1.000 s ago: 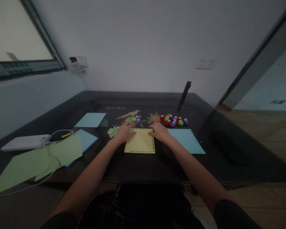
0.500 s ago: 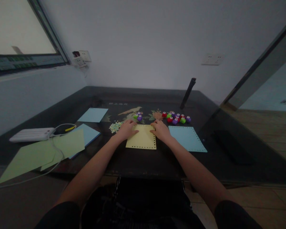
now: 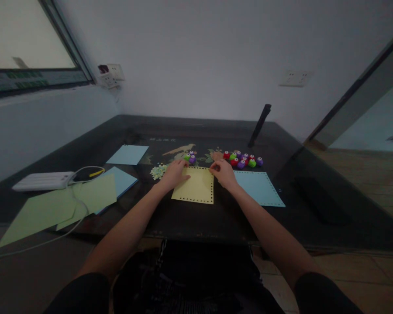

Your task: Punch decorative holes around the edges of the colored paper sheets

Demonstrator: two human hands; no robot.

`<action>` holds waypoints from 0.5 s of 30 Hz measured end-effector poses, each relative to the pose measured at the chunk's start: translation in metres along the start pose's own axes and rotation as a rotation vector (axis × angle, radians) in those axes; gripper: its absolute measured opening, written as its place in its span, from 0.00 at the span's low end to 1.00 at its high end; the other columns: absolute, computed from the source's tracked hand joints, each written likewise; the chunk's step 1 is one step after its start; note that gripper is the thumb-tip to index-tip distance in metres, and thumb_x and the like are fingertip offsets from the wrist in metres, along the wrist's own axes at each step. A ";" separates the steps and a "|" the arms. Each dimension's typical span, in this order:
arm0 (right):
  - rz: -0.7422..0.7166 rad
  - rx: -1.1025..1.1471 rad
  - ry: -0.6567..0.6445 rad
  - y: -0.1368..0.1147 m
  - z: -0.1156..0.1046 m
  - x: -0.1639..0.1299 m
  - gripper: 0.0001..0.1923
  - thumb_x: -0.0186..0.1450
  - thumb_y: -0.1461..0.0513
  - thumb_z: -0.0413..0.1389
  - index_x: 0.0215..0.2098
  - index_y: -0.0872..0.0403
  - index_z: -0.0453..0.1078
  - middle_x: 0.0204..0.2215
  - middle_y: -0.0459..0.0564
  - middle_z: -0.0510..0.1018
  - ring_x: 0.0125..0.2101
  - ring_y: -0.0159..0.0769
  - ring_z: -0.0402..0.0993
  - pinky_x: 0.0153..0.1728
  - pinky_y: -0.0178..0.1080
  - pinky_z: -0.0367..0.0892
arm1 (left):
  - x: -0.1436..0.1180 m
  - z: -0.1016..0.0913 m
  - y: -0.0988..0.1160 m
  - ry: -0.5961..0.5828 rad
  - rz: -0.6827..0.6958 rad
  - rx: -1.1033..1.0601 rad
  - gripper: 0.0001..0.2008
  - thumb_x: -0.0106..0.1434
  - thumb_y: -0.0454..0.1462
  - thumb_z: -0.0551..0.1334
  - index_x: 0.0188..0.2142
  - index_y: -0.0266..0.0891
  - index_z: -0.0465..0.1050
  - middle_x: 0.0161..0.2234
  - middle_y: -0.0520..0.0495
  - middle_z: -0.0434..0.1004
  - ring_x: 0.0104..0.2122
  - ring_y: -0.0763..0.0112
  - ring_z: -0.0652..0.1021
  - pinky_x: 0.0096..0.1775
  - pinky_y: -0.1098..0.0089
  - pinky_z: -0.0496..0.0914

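A yellow sheet of paper with small holes punched along its edges lies on the dark table in front of me. My left hand rests on its left side, fingers stretched out and thumb lying on the paper. At the upper right corner, my right hand pinches the sheet's edge between thumb and curled fingers. Just beyond the sheet sit a few purple and green beads with eye-like white tops. To the right lies a light blue punched sheet, partly behind my right wrist.
More red, green and purple eye beads cluster at the right. A black upright rod stands behind them. On the left are a blue sheet, green sheets, a white power bank and a cable.
My right hand's fingers have curled from lying flat to a pinch at the yellow sheet's corner. My left hand stays on the left side, nearly unmoved.
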State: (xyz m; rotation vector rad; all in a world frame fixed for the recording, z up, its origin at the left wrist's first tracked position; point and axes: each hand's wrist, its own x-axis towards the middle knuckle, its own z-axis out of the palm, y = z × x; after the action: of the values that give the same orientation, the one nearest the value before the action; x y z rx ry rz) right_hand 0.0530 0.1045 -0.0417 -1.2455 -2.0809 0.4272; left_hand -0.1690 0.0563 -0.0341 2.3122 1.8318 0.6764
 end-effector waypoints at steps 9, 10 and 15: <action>0.192 0.685 -0.050 0.005 -0.003 0.006 0.11 0.51 0.56 0.59 0.28 0.54 0.67 0.19 0.43 0.71 0.22 0.32 0.67 0.24 0.35 0.63 | 0.004 -0.013 -0.010 -0.012 -0.216 -0.766 0.21 0.57 0.39 0.62 0.49 0.37 0.64 0.41 0.41 0.76 0.38 0.63 0.77 0.39 0.61 0.72; 0.206 0.721 -0.033 0.006 -0.005 0.006 0.12 0.51 0.56 0.60 0.28 0.54 0.67 0.19 0.43 0.71 0.22 0.32 0.67 0.24 0.35 0.63 | 0.002 -0.013 -0.008 -0.065 -0.216 -0.816 0.19 0.58 0.40 0.60 0.48 0.37 0.65 0.43 0.40 0.75 0.40 0.62 0.76 0.39 0.61 0.72; 0.251 0.786 0.016 0.011 -0.013 0.010 0.14 0.49 0.55 0.62 0.29 0.54 0.68 0.20 0.43 0.72 0.21 0.30 0.67 0.24 0.35 0.63 | -0.006 -0.010 0.002 -0.301 -0.166 -0.859 0.17 0.61 0.44 0.57 0.44 0.35 0.71 0.42 0.38 0.77 0.39 0.61 0.77 0.37 0.62 0.73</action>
State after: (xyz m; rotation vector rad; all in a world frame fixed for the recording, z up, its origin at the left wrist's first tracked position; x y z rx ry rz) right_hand 0.0657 0.1175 -0.0348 -0.9989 -1.4841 1.2012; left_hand -0.1724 0.0479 -0.0260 1.5727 1.2256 0.8194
